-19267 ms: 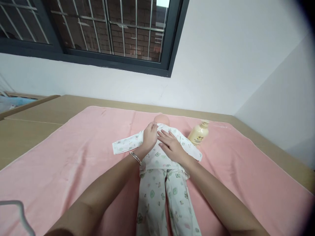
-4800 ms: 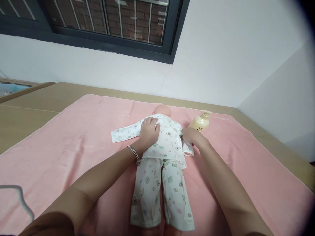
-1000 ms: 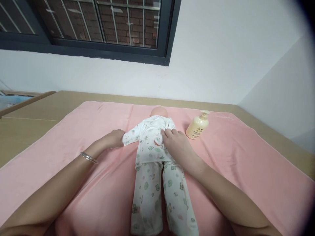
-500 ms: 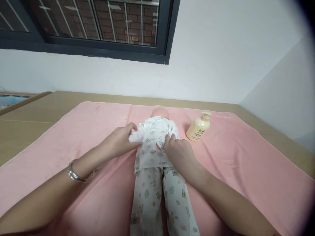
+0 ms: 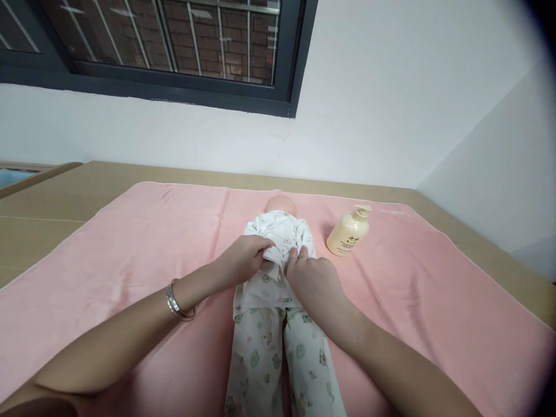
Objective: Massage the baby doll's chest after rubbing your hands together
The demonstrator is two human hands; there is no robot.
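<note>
The white pajamas (image 5: 266, 296) are green-printed, the blanket (image 5: 182, 237) pink.

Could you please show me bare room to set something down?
Pink cloth lies bare beyond the silver bangle and right of the cream pump bottle; the white patterned top is crowded by left hand and right hand.

One camera sits on the person's head. It looks forward and down, along the arms (image 5: 130, 324) to the hands (image 5: 315, 284), quite near. Low down it sees the pink cloth (image 5: 174, 231); up high, farther off, the wall (image 5: 369, 98) and window (image 5: 182, 40).
</note>
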